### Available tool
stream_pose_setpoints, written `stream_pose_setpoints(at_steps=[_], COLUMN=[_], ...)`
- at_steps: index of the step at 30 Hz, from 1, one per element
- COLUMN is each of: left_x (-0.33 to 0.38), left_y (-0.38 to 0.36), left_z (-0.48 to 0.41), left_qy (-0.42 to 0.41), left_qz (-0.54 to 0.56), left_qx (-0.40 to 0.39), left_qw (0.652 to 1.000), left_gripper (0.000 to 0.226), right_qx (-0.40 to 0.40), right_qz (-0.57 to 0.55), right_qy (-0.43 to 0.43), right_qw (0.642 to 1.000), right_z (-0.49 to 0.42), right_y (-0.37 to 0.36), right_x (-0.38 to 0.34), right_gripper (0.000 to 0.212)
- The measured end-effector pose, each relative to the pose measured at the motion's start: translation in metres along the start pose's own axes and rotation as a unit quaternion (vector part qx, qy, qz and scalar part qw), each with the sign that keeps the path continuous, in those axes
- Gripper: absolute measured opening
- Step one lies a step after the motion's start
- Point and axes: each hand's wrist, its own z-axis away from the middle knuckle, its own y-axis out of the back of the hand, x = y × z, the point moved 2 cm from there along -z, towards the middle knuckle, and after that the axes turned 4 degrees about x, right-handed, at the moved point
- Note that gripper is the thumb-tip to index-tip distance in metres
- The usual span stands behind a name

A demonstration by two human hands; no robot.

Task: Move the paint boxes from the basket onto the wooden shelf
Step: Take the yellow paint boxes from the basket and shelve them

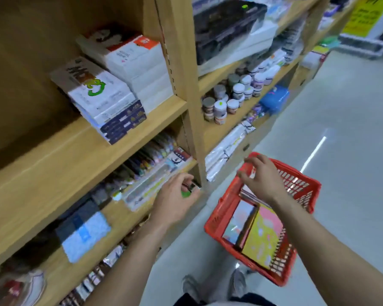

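A red plastic basket (305,193) stands on the floor at the right, in front of the wooden shelf (60,160). In it lie a pastel flat box (239,219) and a yellow and pink spiral notebook (263,237). My left hand (175,202) is at the front edge of the lower shelf board and grips a small dark paint box with a green patch (187,191). My right hand (261,180) hovers over the far half of the basket, fingers bent and spread, with nothing visibly in it. What lies under that hand is hidden.
White and dark boxes (104,96) are stacked on the board above. Pens and flat packs (146,173) fill the board by my left hand. Small paint jars (230,96) crowd the neighbouring bay. My shoes (215,283) stand on the grey aisle floor (352,151).
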Motion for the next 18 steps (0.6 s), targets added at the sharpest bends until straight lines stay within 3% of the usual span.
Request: stream_pose_setpoints(at_steps=[7,13,18], left_x=[-0.016,-0.067,-0.112], left_y=[-0.185,-0.336,-0.434], left_z=[-0.018,-0.036,-0.057], left_qy=[0.007,0.108,0.159], left_qz=[-0.036,-0.001,0.012], left_qx=[-0.18,-0.306,-0.324], left_qw=[0.983,0.946,0.933], left_gripper=[0.039,0.076,0.092], right_qx=[-0.03,-0.006,0.029], right_qz=[0.042,0.025,-0.047], right_qy=[-0.243,-0.322,-0.346], right_qw=[0.969,0.946,0.937], right_z=[0.086,0.14,0.164], right_y=[-0.009,-0.063,-0.114], right_x=[0.182,0.252,0.274], right_gripper=[0.056,0.08,0.095])
